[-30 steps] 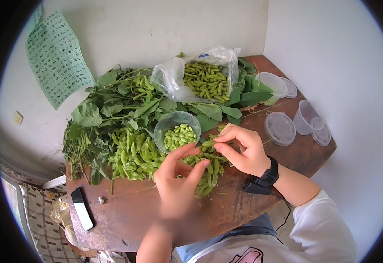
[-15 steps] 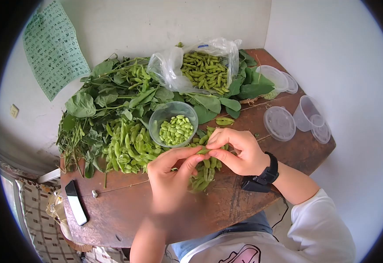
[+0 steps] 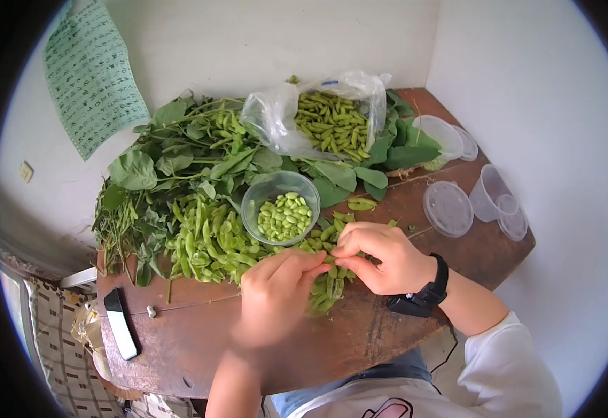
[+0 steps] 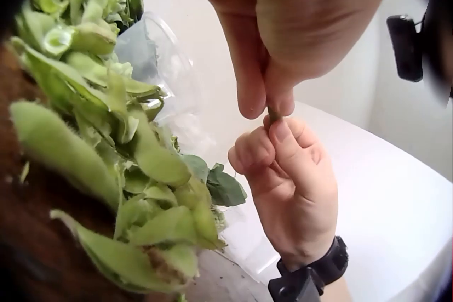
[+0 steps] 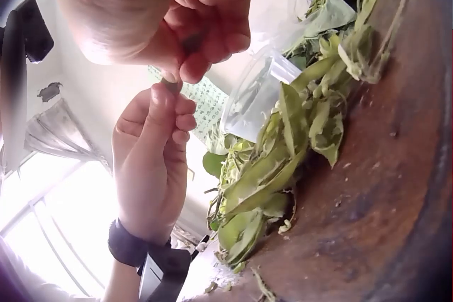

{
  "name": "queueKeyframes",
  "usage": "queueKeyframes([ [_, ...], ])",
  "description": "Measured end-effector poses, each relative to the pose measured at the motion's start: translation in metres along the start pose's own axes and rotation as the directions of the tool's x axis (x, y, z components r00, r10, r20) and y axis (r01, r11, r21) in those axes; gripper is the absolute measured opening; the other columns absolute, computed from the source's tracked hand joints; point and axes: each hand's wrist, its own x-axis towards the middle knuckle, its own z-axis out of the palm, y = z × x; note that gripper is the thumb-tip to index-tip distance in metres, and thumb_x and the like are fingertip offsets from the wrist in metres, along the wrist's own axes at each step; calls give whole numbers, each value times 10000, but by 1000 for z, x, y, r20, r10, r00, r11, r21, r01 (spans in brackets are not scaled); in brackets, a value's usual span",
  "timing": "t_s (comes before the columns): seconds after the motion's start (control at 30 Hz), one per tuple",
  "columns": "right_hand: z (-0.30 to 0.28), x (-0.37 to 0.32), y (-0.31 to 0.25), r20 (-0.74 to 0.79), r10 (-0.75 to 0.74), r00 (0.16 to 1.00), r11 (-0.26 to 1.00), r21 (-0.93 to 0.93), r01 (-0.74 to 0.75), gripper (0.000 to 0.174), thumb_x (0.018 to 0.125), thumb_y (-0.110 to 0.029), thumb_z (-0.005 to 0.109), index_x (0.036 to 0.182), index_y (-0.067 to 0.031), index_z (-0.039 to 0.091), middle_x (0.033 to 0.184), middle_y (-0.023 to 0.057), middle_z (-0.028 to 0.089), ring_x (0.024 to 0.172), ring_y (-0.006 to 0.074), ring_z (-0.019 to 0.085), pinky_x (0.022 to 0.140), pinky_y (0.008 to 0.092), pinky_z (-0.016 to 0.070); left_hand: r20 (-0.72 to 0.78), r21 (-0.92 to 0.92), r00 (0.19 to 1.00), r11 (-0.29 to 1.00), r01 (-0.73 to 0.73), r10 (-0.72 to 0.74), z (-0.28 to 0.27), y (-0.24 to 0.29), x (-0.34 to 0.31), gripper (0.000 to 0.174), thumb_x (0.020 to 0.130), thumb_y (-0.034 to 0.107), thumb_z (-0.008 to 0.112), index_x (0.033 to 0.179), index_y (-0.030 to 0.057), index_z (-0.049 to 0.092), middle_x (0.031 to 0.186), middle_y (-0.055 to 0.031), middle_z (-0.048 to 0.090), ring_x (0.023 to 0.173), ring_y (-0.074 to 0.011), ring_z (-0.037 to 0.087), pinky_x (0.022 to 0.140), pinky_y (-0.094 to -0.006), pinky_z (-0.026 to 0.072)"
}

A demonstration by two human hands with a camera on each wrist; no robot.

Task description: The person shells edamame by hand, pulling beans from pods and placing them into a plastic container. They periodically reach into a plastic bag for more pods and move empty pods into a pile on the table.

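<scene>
A green soybean pod [image 3: 329,260] is pinched at both ends between my two hands, mostly hidden by the fingertips. My left hand [image 3: 276,292] grips one end with thumb and forefinger. At the other end, thumb and fingers of my right hand [image 3: 380,256] hold it; in the left wrist view a sliver of the pod [image 4: 274,114] shows between the fingertips. Just beyond the hands stands a clear plastic tub [image 3: 270,182] with shelled green beans [image 3: 284,217] in it. Pods [image 3: 332,292] lie beneath the fingers, and a heap of pods and split hulls [image 3: 206,240] is left of the tub.
Leafy bean stalks [image 3: 178,157] spread along the back. A clear plastic bag [image 3: 270,115] of pods [image 3: 332,122] sits on them. At right are a clear cup [image 3: 488,194] and a round lid [image 3: 448,209]. A phone [image 3: 121,324] lies at the left front of the wooden table [image 3: 199,341].
My left hand, earlier apart with thumb and fingers spread, has come to the right hand and now pinches the pod as well. Both hands have drawn slightly nearer the front.
</scene>
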Motion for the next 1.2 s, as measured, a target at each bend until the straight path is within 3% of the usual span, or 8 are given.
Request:
queueKeyframes([
  [0.27, 0, -3, 1, 27, 15, 1000, 999, -29, -15, 165, 811, 81, 697, 889, -7, 581, 857, 148, 648, 764, 307, 650, 632, 365, 507, 1, 115, 992, 985, -125, 126, 2, -5, -1, 157, 751, 13, 796, 879, 35, 708, 746, -94, 680, 625, -245, 655, 552, -315, 504],
  [0.4, -1, -1, -5, 6, 62, 998, 996, 59, -63, 142, 853, 49, 691, 956, 4, 604, 851, 110, 646, 753, 215, 653, 616, 329, 495, -15, 138, 991, 982, -131, 135, 2, -1, -2, 171, 746, 3, 799, 889, 26, 708, 754, -77, 692, 643, -221, 672, 560, -298, 514],
  [0.47, -1, -1, -10, -19, 166, 986, 971, 176, -160, 124, 881, 32, 683, 979, 6, 612, 857, 87, 651, 758, 169, 653, 612, 309, 492, -98, -119, 992, 990, 69, -81, 3, 6, -5, 228, 732, -14, 805, 942, 6, 718, 819, -74, 712, 676, -200, 690, 593, -282, 538],
  [0.53, -3, 0, -12, 112, 384, 917, 715, 592, -372, 126, 946, -79, 664, 1028, 5, 618, 913, 48, 673, 795, 98, 630, 696, 258, 491, -110, -153, 989, 985, 81, -98, 3, 9, 0, 249, 729, -28, 802, 963, 3, 724, 855, -79, 715, 707, -196, 697, 616, -280, 548],
  [0.6, -9, 2, -12, 192, 423, 886, 652, 615, -444, 127, 958, -100, 658, 1027, 0, 620, 917, 35, 671, 809, 90, 630, 710, 251, 496, -117, -186, 986, 978, 98, -121, 1, 6, 5, 270, 726, -41, 799, 984, 0, 729, 892, -85, 719, 739, -192, 704, 639, -278, 559],
  [0.67, -10, 2, -11, 280, 462, 841, 570, 633, -524, 131, 970, -120, 652, 1025, -5, 623, 921, 21, 669, 822, 81, 630, 723, 244, 501, -45, -1, 976, 977, -212, 211, -2, -5, 6, 297, 758, -82, 766, 1046, -23, 721, 944, -116, 710, 795, -195, 710, 655, -287, 592],
  [0.87, -7, 3, -8, 323, 449, 833, 512, 671, -536, 205, 964, -136, 660, 1107, 9, 633, 953, 34, 685, 867, 93, 628, 768, 245, 495, -101, 8, 993, 998, -65, 66, 0, -2, 2, 257, 736, -71, 774, 977, 13, 738, 912, -109, 711, 775, -210, 695, 674, -302, 567],
  [1.2, 3, -5, 1, 419, 380, 825, 298, 788, -538, 218, 962, -117, 651, 1137, 12, 631, 1038, 26, 671, 894, 79, 583, 819, 239, 466, -41, -72, 988, 986, -151, 148, 1, -7, -1, 200, 772, -55, 762, 955, -15, 694, 887, -113, 692, 743, -193, 684, 623, -277, 553],
])
